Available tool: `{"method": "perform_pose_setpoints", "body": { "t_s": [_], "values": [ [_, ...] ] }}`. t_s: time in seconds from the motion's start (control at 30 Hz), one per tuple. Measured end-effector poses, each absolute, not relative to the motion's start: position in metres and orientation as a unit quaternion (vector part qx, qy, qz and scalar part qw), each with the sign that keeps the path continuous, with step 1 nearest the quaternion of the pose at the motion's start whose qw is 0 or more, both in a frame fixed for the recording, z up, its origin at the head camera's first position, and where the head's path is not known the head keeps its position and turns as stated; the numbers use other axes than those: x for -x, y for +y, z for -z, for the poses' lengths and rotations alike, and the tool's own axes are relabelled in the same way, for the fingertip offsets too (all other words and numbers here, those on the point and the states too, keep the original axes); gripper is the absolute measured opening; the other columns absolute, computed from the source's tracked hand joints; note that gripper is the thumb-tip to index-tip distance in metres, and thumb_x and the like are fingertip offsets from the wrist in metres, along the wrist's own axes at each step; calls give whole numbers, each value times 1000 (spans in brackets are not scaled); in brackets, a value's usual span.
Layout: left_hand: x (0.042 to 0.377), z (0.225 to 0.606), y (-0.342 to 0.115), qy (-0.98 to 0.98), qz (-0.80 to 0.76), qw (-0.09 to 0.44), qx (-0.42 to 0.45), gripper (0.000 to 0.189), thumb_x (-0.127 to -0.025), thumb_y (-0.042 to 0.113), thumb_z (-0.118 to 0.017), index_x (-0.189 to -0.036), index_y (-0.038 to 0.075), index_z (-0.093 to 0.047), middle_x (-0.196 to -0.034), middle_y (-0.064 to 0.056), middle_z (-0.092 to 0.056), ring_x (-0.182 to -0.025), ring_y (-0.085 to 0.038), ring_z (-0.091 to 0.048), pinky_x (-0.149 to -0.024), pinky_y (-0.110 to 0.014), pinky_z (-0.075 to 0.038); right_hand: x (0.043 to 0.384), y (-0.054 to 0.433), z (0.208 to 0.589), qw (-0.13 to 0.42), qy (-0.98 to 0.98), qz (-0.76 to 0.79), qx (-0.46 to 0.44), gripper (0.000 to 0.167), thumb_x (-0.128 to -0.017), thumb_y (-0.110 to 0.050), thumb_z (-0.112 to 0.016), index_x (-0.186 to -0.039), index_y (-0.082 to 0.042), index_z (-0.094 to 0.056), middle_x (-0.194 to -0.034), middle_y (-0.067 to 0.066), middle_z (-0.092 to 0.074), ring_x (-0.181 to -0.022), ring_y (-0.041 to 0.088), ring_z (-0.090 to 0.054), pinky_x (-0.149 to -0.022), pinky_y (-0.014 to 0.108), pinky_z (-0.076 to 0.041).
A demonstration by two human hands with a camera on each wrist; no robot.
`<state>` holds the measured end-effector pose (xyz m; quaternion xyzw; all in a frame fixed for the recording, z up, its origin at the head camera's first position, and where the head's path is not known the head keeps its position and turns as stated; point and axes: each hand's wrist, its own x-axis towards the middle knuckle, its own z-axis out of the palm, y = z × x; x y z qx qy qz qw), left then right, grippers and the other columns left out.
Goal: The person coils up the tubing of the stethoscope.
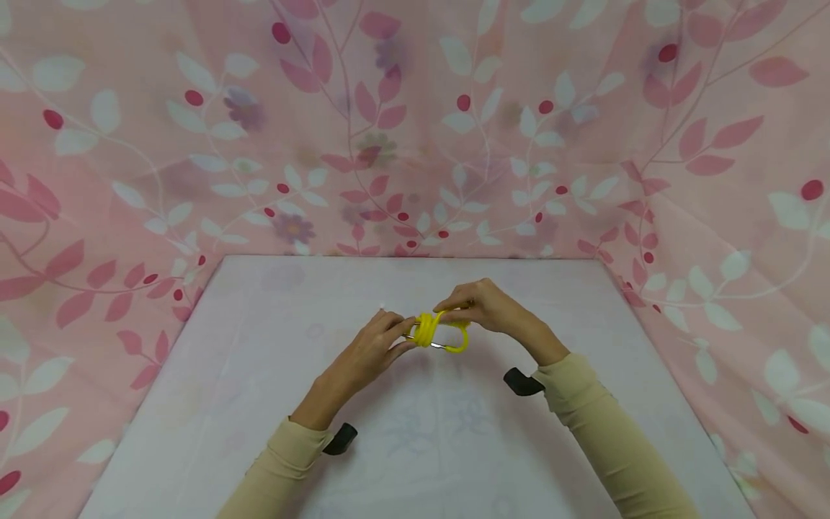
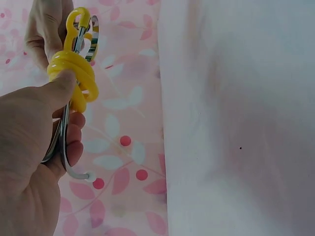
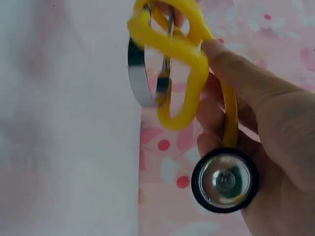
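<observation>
A stethoscope with yellow tubing [image 1: 425, 330] is held between both hands above the white table. Its tubing is wound in several turns around the metal ear tubes [image 2: 63, 130]. My left hand [image 1: 371, 349] grips those ear tubes, its thumb pressed on the yellow coils in the left wrist view; a pale ear tip [image 2: 90, 176] sticks out below the fingers. My right hand [image 1: 488, 306] pinches the yellow tubing on the other side. In the right wrist view the round chest piece [image 3: 225, 180], dark-rimmed, hangs by the right palm, and a loop of tubing bends in front of the fingers.
The white-covered table [image 1: 415, 447] spreads under both hands. Pink floral cloth [image 1: 421, 144] stands behind it and along both sides. A black wrist device [image 1: 340, 438] is by the left cuff, and another black device [image 1: 523, 382] by the right.
</observation>
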<state>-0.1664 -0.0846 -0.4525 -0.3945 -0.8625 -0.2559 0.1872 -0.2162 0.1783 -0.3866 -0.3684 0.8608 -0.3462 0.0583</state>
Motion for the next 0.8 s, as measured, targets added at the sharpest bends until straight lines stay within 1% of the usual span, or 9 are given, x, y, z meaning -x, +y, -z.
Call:
{"method": "perform_pose_setpoints", "body": {
  "t_s": [0.1, 0.2, 0.23, 0.33, 0.47, 0.57, 0.6, 0.67, 0.8],
  "values": [
    [166, 451, -85, -856, 252, 189, 409, 51, -82, 22, -79, -128, 6, -64, -107, -4, -62, -96, -15, -59, -106, -43, -47, 223, 184, 391, 71, 843, 374, 379, 23, -85, -17, -76, -108, -13, -77, -91, -2, -75, -69, 12, -59, -62, 22, -51],
    [165, 450, -85, -849, 255, 192, 422, 50, -82, 22, -79, -127, 6, -64, -108, -4, -62, -95, -14, -57, -94, -30, -54, 227, 190, 399, 70, 836, 404, 364, 22, -85, -17, -76, -106, -14, -78, -94, 0, -76, -74, 11, -65, -65, 23, -54],
    [165, 450, -85, -845, 259, 193, 426, 50, -82, 21, -79, -127, 6, -64, -108, -4, -62, -96, -14, -57, -89, -26, -54, 227, 191, 401, 64, 835, 414, 357, 21, -84, -17, -76, -105, -13, -78, -95, 1, -77, -77, 11, -66, -67, 23, -55],
    [163, 449, -84, -833, 278, 193, 438, 50, -83, 21, -77, -128, 3, -64, -110, -7, -61, -99, -15, -57, -82, -21, -55, 226, 194, 409, 26, 829, 444, 339, 18, -84, -13, -75, -102, -10, -78, -93, 5, -77, -72, 14, -66, -64, 22, -55],
    [162, 448, -80, -819, 303, 197, 446, 51, -86, 23, -74, -131, 1, -61, -114, -9, -61, -104, -17, -58, -95, -30, -54, 216, 194, 415, -25, 813, 468, 345, 16, -85, -2, -72, -100, -1, -77, -86, 13, -75, -63, 23, -61, -60, 21, -54],
    [162, 445, -79, -818, 311, 202, 441, 52, -87, 22, -73, -132, 0, -60, -115, -9, -60, -106, -17, -57, -101, -36, -51, 209, 189, 419, -40, 807, 474, 350, 17, -86, 3, -70, -102, 4, -75, -86, 17, -74, -66, 24, -64, -64, 25, -57],
    [161, 445, -78, -818, 312, 204, 438, 52, -87, 22, -73, -132, 0, -60, -115, -10, -60, -106, -17, -57, -100, -34, -52, 208, 188, 423, -44, 813, 468, 345, 17, -87, 1, -69, -103, 2, -75, -87, 15, -74, -68, 20, -66, -66, 24, -57],
    [161, 445, -78, -821, 313, 209, 429, 52, -87, 21, -73, -132, -1, -59, -114, -10, -60, -104, -17, -56, -94, -30, -54, 208, 186, 433, -50, 823, 456, 335, 19, -86, 0, -70, -105, 1, -75, -90, 13, -75, -74, 19, -68, -72, 27, -59],
    [161, 448, -77, -834, 310, 220, 401, 53, -87, 20, -72, -134, 0, -58, -112, -10, -59, -100, -18, -54, -82, -23, -55, 208, 179, 462, -57, 845, 438, 301, 21, -87, -12, -73, -106, -5, -75, -91, 7, -75, -76, 15, -70, -72, 25, -59]
  ]
}}
